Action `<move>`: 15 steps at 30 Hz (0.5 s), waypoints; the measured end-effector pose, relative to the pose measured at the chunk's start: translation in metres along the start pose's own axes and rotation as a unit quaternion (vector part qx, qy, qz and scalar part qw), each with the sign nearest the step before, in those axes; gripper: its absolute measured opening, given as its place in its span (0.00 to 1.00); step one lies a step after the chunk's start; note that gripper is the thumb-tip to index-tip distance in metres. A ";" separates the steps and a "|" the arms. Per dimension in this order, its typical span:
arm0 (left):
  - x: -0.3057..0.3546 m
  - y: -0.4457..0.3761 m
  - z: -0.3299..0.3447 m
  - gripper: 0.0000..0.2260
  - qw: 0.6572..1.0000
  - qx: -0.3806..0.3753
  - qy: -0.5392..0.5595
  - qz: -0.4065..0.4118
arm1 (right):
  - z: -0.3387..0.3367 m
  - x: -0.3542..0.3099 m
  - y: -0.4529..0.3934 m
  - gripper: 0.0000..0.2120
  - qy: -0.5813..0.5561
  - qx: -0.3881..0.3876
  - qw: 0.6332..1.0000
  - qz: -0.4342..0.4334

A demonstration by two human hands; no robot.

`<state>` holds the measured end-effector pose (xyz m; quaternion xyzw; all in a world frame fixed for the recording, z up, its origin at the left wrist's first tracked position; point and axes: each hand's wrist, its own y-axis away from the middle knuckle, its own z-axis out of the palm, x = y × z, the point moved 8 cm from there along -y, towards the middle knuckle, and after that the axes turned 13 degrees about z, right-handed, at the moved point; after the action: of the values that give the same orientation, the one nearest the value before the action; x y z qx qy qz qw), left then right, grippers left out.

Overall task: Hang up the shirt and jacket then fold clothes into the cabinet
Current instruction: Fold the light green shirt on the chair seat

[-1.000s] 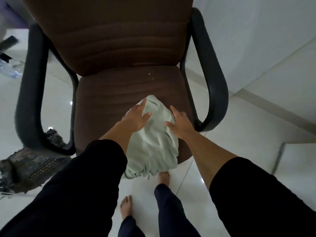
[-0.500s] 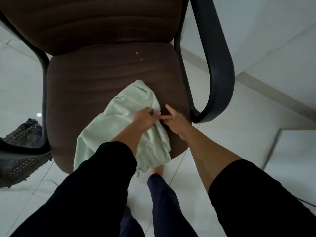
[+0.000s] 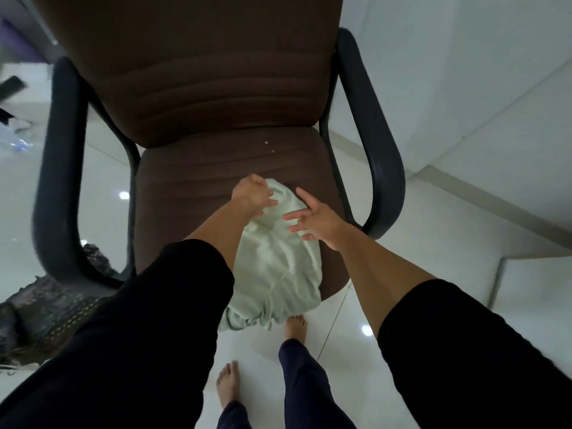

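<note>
A pale green garment (image 3: pixel 278 261) lies crumpled on the front of a brown chair seat (image 3: pixel 185 187), its lower end hanging over the seat's front edge. My left hand (image 3: pixel 252 195) grips the garment's far edge with curled fingers. My right hand (image 3: pixel 312 219) hovers over the cloth's right side with fingers spread and straight, holding nothing.
The chair has black armrests, one at the left (image 3: pixel 58 168) and one at the right (image 3: pixel 377 150). A dark patterned cloth (image 3: pixel 46 311) lies on the white tiled floor at the left. My bare feet (image 3: pixel 295 326) stand in front of the chair. A white wall rises at the right.
The spread part of the garment at the left has been gathered back into a narrow heap. My left hand moved to the far edge and my right hand opened its fingers.
</note>
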<state>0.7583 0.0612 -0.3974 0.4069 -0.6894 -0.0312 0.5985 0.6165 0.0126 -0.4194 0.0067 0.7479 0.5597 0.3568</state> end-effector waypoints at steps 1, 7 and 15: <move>0.004 0.002 -0.008 0.05 0.998 -0.008 -0.066 0.014 | 0.004 -0.006 0.003 0.35 0.016 0.005 1.000 -0.009; -0.019 0.010 -0.005 0.13 0.931 -0.094 -0.344 0.076 | 0.000 -0.006 -0.020 0.34 0.170 0.096 0.980 -0.039; -0.105 -0.009 0.112 0.35 0.893 -0.178 -0.407 0.070 | -0.029 0.025 -0.077 0.33 0.444 0.127 0.885 -0.067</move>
<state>0.6625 0.0679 -0.5177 0.1959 -0.8823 -0.2737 0.3288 0.6122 -0.0297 -0.4944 -0.2474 0.8916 0.3788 0.0207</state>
